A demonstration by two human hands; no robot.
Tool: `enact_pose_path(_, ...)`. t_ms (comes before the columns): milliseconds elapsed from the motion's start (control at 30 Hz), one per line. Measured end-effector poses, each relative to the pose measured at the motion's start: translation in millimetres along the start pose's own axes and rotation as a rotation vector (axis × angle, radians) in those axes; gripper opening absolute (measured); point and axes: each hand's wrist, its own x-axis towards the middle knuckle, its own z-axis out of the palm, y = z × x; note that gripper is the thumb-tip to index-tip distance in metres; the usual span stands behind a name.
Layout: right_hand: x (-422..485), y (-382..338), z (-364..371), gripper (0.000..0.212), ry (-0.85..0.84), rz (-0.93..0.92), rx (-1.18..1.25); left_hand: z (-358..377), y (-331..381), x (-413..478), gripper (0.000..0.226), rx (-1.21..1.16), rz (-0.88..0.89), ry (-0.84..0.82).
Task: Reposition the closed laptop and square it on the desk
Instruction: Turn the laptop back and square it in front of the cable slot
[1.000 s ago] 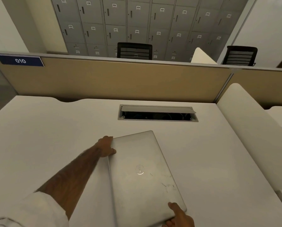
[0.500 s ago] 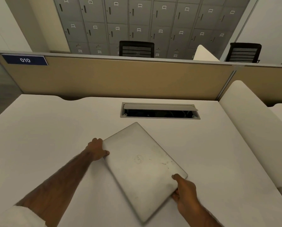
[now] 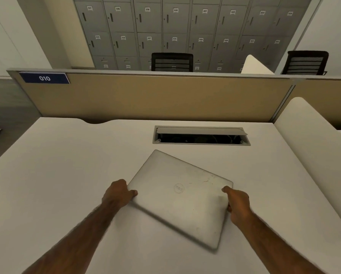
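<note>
On desk [image 3: 66,175]: laptop [image 3: 185,200] askew (gripped).

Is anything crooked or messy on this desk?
Yes. The closed laptop sits turned at an angle to the desk, held by the left hand and right hand. Its lid has scuff marks.

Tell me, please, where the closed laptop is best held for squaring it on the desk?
By its two opposite short edges, one hand from each side. The laptop lies flat, thin and skewed, so the left hand and right hand have a grip well placed for turning it.
</note>
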Motion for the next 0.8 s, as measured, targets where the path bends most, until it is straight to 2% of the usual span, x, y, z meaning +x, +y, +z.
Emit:
enact_pose_path(133, 14.9, -14.0, 5.5, 0.028, 0.010, -0.056, -0.086, 7.8, 1.4, -17.7, 0.038, -0.011, -0.027, 0.037)
enact_pose_path(267, 28.7, -19.5, 9.3, 0.017, -0.009, -0.110, -0.158, 19.0, -1.9, -35.5, 0.031, -0.089, -0.061, 0.053)
enact_pose_path(333, 34.8, -22.0, 10.1, 0.037, -0.009, -0.127, -0.158, 26.3, -4.7, -45.0, 0.029, -0.125, -0.075, 0.052)
enact_pose_path(433, 37.7, -27.8, 10.9, 0.034, -0.053, -0.132, -0.172, 36.5, -10.4, -58.0, 0.028, -0.150, -0.084, 0.035)
enact_pose_path(533, 39.0, -29.7, 6.3, 0.047, -0.098, -0.149, -0.205, 38.7, -17.9, -61.7, 0.028, -0.112, -0.070, 0.025)
enact_pose_path(600, 37.6, -28.5, 0.2, 0.042, -0.120, -0.176, -0.226, 33.7, -18.8, -56.6, 0.029, -0.053, -0.057, 0.019)
enact_pose_path(667, 31.5, -24.2, -5.6, 0.017, -0.114, -0.176, -0.269, 28.9, -14.4, -48.9, 0.029, -0.057, -0.030, 0.015)
enact_pose_path(700, 27.5, -20.4, -7.6, 0.012, -0.100, -0.180, -0.323, 27.4, -10.6, -45.5, 0.027, -0.088, -0.004, 0.018)
enact_pose_path(800, 17.7, -2.7, -14.0, 0.028, -0.043, -0.233, -0.574, 29.1, 0.1, -39.0, 0.032, -0.150, 0.067, 0.013)
